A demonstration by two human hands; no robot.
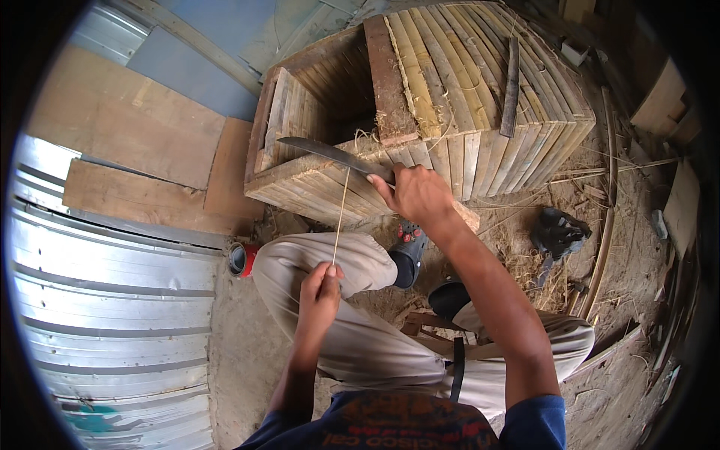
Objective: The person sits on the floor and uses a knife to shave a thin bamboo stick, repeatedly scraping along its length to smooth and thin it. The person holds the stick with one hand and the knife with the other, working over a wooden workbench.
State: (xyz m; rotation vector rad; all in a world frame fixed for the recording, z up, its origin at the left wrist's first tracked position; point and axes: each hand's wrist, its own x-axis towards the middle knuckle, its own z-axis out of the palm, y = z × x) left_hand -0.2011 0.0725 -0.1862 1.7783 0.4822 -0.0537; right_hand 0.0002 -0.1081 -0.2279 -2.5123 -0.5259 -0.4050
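Observation:
My left hand [321, 292] is closed around the lower end of a thin pale strip [342, 217], which looks like bamboo, above my left knee. The strip rises to the edge of a long curved machete [322, 151]. My right hand [421, 193] grips that machete, its blade pointing left; a wooden end shows past my wrist. Behind the blade stands a large slatted crate [484, 161], with an open hollow on its left side. The blade lies across the crate's near edge in view; whether it touches is unclear.
A dark slat [511, 86] and a reddish board [388, 82] lie on the crate. At my left are a red tin [241, 260] and corrugated metal sheeting [112, 285]. A black bag-like bundle [559, 231], shavings and long wood strips [606, 240] lie at the right.

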